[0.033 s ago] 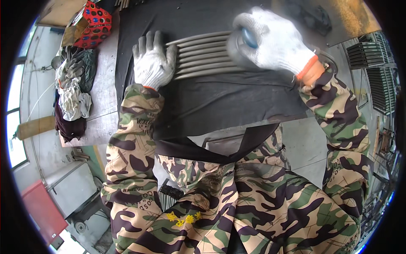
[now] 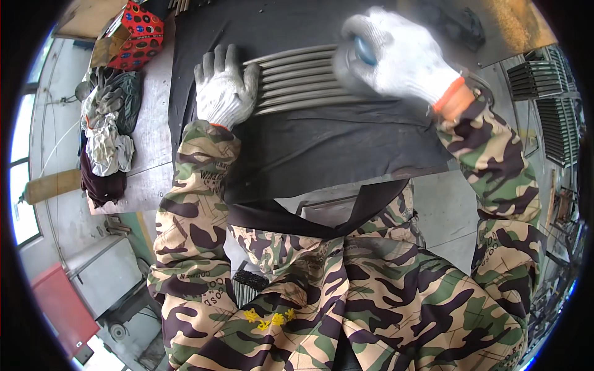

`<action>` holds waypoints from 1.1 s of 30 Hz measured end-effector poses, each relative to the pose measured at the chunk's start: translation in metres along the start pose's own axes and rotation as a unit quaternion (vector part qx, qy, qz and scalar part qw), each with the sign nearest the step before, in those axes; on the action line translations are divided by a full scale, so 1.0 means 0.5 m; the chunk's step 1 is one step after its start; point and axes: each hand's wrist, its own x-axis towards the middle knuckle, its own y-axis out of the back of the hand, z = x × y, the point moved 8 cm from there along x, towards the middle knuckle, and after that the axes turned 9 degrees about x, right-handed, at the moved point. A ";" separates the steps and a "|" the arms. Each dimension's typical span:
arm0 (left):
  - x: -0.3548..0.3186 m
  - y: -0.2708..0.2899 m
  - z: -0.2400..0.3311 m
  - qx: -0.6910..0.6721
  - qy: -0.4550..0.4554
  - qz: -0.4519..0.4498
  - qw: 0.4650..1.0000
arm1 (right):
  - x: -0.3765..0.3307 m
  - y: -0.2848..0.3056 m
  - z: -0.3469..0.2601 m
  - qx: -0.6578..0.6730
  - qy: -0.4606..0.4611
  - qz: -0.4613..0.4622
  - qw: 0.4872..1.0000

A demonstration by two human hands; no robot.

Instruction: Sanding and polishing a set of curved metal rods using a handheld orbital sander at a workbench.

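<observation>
Right grip (image 2: 396, 59) fisted over rods (image 2: 297, 80), left hand (image 2: 224, 89) flat.

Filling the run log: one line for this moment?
left hand flat on rods | right hand gripping blue tool over rods | rods on dark mat

Dark rubber-like mat (image 2: 322, 145) on grey metal workbench (image 2: 151, 154): near strip below the row of grey metal rods (image 2: 297, 77) lies open, room for a hand to pass L to R. Left white-gloved hand (image 2: 224, 93) flat at rods' left ends blocks that side; right white-gloved hand (image 2: 396, 59), blurred, covers their right part. Heap of rags & gloves (image 2: 108, 139) and red patterned bag (image 2: 136, 34) crowd bench's left edge.
</observation>
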 end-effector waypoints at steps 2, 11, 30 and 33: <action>0.001 -0.004 0.003 -0.017 -0.001 -0.021 1.000 | -0.002 -0.008 0.016 -0.021 -0.044 -0.018 0.999; -0.019 0.015 0.020 -0.024 0.009 -0.061 0.998 | 0.030 -0.017 0.014 -0.028 -0.039 -0.012 0.999; -0.001 0.006 0.011 -0.072 0.024 -0.006 0.997 | 0.092 -0.064 -0.056 -0.017 -0.073 -0.073 0.995; -0.024 0.032 -0.009 -0.065 -0.002 0.046 0.997 | 0.073 -0.084 -0.052 -0.002 -0.091 -0.108 0.990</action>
